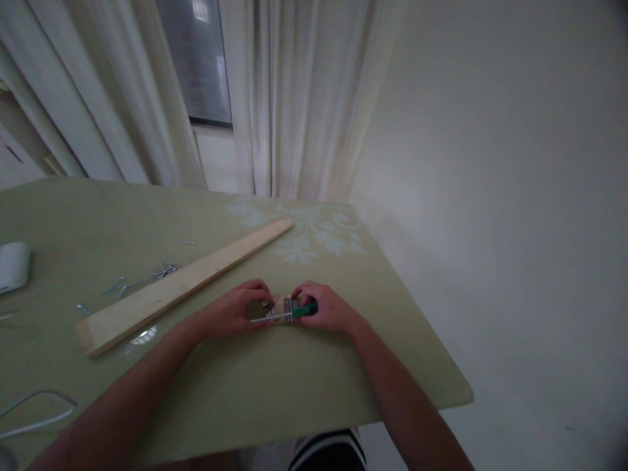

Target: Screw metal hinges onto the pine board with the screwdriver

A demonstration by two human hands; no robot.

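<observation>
In the middle of the table lies a small light-wood piece with metal fittings (279, 306), between my two hands. My left hand (241, 309) is closed at its left end, thumb and fingers around the metal parts. My right hand (326, 309) is curled around a green handle (305, 309) at the right end. A thin metal shaft (269, 318) runs left from this handle along the near side of the wood piece, like a screwdriver's. My fingers cover part of both things, so the exact kind of the wood piece cannot be made out.
A long wooden board (186, 282) lies slantwise to the left, with several loose screws or nails (159, 272) behind it. Farther left are a white object (14, 267) and a pale cable loop (44, 412). The table's right edge faces a white wall (490, 196).
</observation>
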